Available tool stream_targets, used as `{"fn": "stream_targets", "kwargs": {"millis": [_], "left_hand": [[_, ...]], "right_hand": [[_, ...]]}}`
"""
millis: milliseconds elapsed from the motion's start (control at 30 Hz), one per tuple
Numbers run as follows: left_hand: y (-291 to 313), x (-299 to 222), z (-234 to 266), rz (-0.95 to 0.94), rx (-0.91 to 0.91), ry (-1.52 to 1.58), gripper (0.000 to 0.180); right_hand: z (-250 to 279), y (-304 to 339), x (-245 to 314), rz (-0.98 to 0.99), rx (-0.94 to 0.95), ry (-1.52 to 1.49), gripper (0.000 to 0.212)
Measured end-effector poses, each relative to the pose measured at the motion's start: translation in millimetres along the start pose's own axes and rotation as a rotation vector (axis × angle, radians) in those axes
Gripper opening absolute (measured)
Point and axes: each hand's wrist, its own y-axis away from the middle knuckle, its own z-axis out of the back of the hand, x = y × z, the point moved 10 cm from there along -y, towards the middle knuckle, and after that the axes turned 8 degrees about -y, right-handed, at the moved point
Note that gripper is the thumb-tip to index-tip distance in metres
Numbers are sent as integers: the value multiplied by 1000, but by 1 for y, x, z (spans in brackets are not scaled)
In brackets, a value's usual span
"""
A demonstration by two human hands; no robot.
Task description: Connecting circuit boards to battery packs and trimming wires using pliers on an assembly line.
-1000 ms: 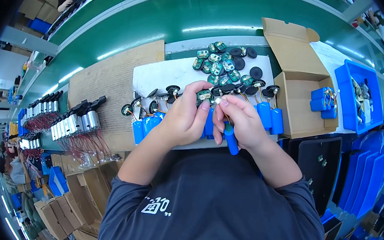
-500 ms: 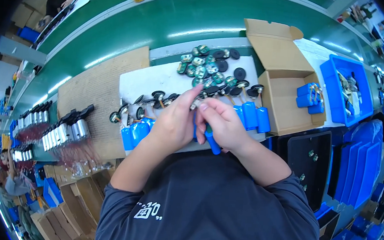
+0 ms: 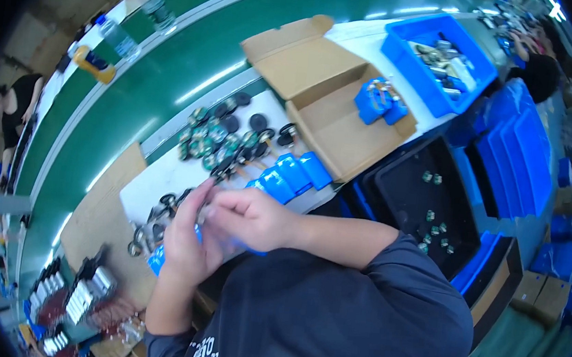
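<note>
My two hands meet above the near edge of the white work mat [image 3: 140, 195]. My left hand [image 3: 187, 241] is closed, fingers straight and pressed together, round something small that I cannot make out. The right hand [image 3: 258, 217] pinches at the same spot, its fingertips against the left one's fingers. Under the right palm shows a bit of a blue-handled hand tool [image 3: 255, 251], mostly hidden and blurred. Just beyond lie blue wrapped battery packs [image 3: 277, 183] with wires and black round caps. Farther off is a pile of small green circuit boards [image 3: 203, 139] beside loose black discs [image 3: 258, 122].
An open cardboard box [image 3: 335, 131] holds blue packs [image 3: 379, 101]. Behind it stands a blue bin [image 3: 438, 100] of mixed parts. A black tray [image 3: 401, 196] with several small boards is at my right. Silver cylinders [image 3: 85, 297] lie at left; bottles [image 3: 117, 38] stand on the far ledge.
The view has swung right, so bench and boxes sit farther left and tilted. My hands stay together; the blue handle, plain before under the right hand, is now mostly covered.
</note>
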Motion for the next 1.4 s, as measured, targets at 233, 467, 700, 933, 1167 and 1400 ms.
{"fn": "stream_targets", "kwargs": {"millis": [233, 467, 700, 933, 1167, 1400], "left_hand": [[-56, 58, 0, -95, -4, -309, 33], [-64, 150, 44, 153, -83, -385, 27], [23, 153, 112, 179, -193, -430, 26], [153, 201, 147, 603, -282, -484, 31], [223, 219, 128, 770, -361, -259, 41], [220, 161, 76, 276, -342, -200, 56]], "right_hand": [[62, -30, -1, 4, -398, 137, 20], [19, -104, -22, -137, -271, 280, 38], [-57, -110, -89, -314, 18, 426, 32], [-148, -102, -155, 272, 266, 905, 31], [-177, -67, -167, 660, 298, 1687, 26], [-166, -6, -108, 619, 270, 1258, 17]]}}
